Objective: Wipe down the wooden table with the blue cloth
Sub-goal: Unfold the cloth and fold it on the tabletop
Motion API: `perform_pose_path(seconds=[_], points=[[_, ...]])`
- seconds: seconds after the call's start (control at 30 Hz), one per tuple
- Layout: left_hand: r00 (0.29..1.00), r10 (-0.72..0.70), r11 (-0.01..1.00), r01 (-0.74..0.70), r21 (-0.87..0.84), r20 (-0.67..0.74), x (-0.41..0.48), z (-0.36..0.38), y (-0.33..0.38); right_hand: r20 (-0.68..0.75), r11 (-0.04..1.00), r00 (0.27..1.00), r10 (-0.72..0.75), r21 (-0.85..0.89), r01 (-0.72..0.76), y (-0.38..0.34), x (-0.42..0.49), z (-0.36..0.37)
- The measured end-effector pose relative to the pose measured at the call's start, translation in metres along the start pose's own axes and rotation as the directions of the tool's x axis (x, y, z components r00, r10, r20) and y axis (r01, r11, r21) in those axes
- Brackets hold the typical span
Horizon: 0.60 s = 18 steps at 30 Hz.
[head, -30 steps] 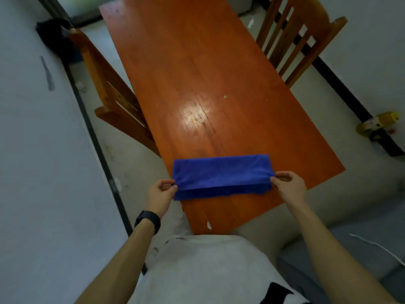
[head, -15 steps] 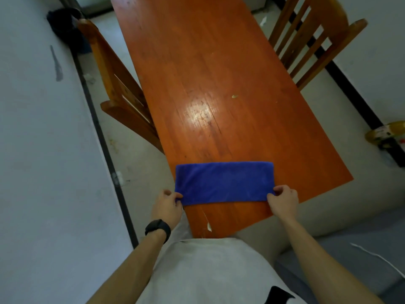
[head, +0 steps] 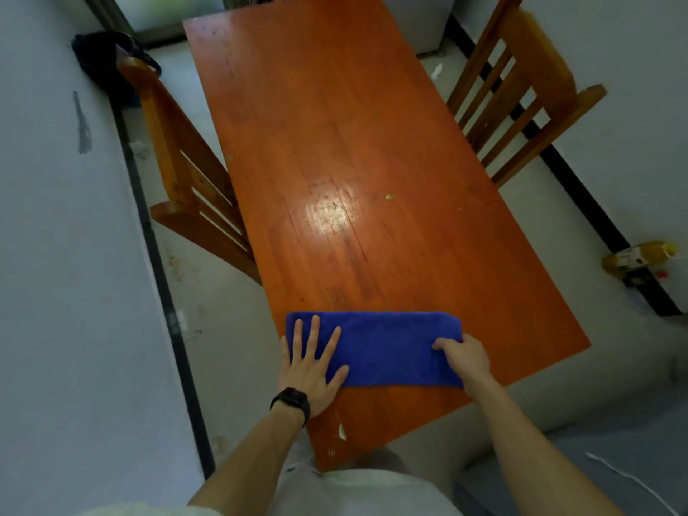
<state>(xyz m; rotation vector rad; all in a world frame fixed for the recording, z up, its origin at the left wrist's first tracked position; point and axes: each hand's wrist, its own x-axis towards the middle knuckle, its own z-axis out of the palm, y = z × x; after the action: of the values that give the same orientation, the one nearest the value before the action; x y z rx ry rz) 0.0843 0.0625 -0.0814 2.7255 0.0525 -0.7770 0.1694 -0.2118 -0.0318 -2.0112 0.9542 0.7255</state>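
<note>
Glossy orange-brown planks of the wooden table stretch to twelve o'clock, a pale speck near centre, so I judge wiping barely begun. Folded, nappy blue cloth lies at six o'clock; my left hand presses flat, fingers spread, right hand curls round its end.

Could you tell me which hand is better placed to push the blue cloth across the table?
Probably the left hand: it lies flat with fingers spread on the blue cloth, ready to press and push. The right hand only grips the cloth's right end.
</note>
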Motion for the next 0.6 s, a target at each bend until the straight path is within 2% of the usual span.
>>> perform_pose_path(seconds=[0.1,0.27,0.33,0.4,0.53,0.6], points=[[1.0,0.025,0.999,-0.025,0.028,0.018,-0.002,-0.005,0.016,-0.021,0.988,0.998,-0.066,0.14,0.069,0.008,-0.008,-0.023],[0.993,0.101,0.993,-0.105,0.052,0.058,-0.01,-0.015,0.049,-0.232,0.968,0.968,-0.096,0.203,0.145,0.014,-0.03,-0.053],[0.994,0.103,0.994,-0.104,0.038,0.04,-0.016,-0.012,0.049,-0.267,0.95,0.949,-0.165,0.216,0.226,0.003,-0.048,-0.049],[0.998,0.058,0.998,-0.058,-0.004,-0.028,-0.026,-0.012,0.041,-0.217,0.936,0.939,-0.268,0.173,0.307,-0.012,-0.067,-0.031],[0.997,-0.059,0.99,0.052,-0.135,-0.05,-0.043,-0.01,0.017,0.033,0.899,0.901,-0.432,-0.066,0.433,-0.03,-0.096,0.034],[0.988,-0.124,0.977,0.105,-0.186,-0.096,-0.048,-0.014,0.011,0.13,0.863,0.877,-0.463,-0.161,0.479,-0.029,-0.102,0.067]])
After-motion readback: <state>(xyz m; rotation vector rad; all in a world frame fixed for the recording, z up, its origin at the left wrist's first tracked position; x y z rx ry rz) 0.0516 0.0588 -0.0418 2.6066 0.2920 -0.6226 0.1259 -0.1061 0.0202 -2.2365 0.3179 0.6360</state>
